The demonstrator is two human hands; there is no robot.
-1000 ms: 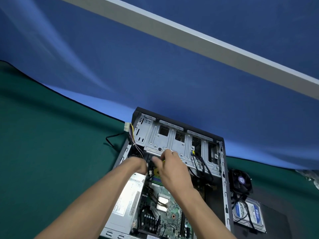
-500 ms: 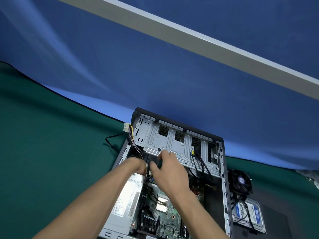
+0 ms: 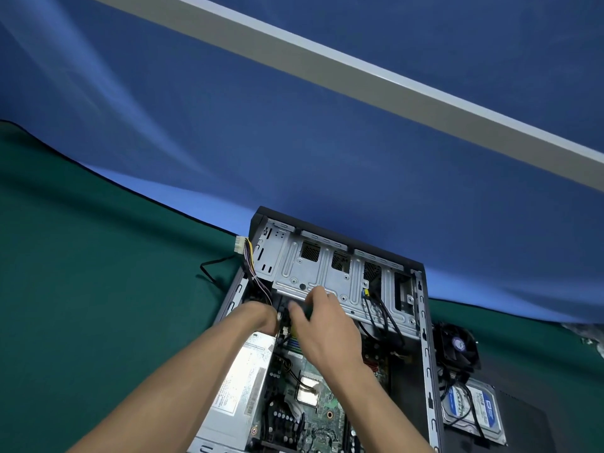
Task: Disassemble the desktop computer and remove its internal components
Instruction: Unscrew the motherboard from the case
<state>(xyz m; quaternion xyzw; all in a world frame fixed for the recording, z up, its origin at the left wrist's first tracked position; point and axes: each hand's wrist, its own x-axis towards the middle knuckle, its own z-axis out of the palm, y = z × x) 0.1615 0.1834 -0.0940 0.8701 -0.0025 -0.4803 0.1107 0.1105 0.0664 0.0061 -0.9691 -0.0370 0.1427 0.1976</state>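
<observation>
- Blue fabric backdrop (image 3: 327, 152) fills the upper view, pale grey bar (image 3: 359, 83) running diagonally across it.
- Dark green cloth-covered table (image 3: 81, 289) underneath everything.
- Open black-and-grey metal desktop computer case (image 3: 428, 354) lies on its side on the green cloth, centre-bottom, interior facing me.
- Grey sheet-metal drive cage (image 3: 327, 273) sits at the far end of the case; silver boxy power supply (image 3: 238, 397) along the left wall; green motherboard (image 3: 313, 416) with bare silver CPU (image 3: 309, 390) next to it.
- My right hand (image 3: 327, 331) is over the motherboard at the cage's near edge, fingers curled, something dark-green pinched at the tips; can't tell what it is.
- My left hand (image 3: 261, 317) is just beside it, reaching in under the cage; fingers hidden, grip state can't tell.
- Blue-labelled silver hard drive (image 3: 474, 413) lies outside the case, on the right, black cables across it.
- Black square cooling fan (image 3: 457, 348) sits just beyond the drive.
- White multi-pin power connector (image 3: 240, 245) with coloured wires hangs over the case's left far corner.
</observation>
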